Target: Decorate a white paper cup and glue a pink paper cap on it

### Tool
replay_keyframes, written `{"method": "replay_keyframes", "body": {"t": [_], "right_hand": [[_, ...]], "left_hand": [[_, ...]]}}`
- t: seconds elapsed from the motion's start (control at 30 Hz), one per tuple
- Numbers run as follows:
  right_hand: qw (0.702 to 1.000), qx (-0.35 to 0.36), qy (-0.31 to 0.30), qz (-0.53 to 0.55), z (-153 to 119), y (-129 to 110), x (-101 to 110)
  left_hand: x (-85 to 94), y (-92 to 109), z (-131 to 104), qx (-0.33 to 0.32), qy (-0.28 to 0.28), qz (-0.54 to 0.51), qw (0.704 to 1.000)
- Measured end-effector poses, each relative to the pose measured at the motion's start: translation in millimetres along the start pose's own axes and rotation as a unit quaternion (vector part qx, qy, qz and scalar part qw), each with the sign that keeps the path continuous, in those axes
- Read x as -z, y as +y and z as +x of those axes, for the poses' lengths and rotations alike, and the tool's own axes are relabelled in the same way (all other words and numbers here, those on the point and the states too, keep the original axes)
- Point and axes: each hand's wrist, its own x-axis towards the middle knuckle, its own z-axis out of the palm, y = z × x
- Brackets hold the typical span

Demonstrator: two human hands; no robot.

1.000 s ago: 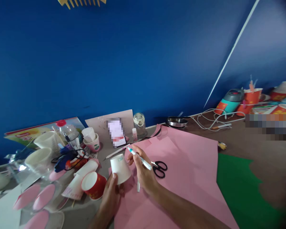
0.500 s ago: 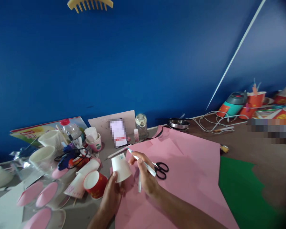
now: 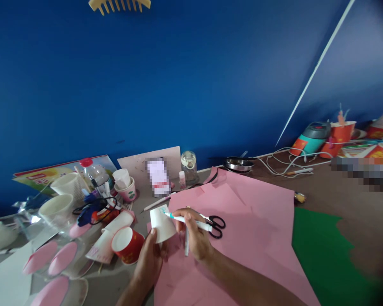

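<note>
White cup point(image 3: 162, 227) in left fingers point(image 3: 151, 239)

A hand could pass over the right side of the pink paper point(image 3: 266, 221) and the green paper point(image 3: 315, 250), lower right. Black-handled scissors point(image 3: 217, 227) lay beside the right hand point(image 3: 196, 241), near the centre. Lower left, a red cup point(image 3: 130, 250) crowded the left hand point(image 3: 149, 257); above, a phone point(image 3: 158, 176) and glass jar point(image 3: 189, 170) blocked the back.
</note>
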Motion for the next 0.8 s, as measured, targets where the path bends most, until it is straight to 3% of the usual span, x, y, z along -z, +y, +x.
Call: {"method": "replay_keyframes", "body": {"t": [0.8], "right_hand": [[0.999,-0.009,0.015,-0.032,2.4,1.7,2.4]], "left_hand": [[-0.3,-1.9,-0.7,-0.015,-0.011,0.003,1.0]]}}
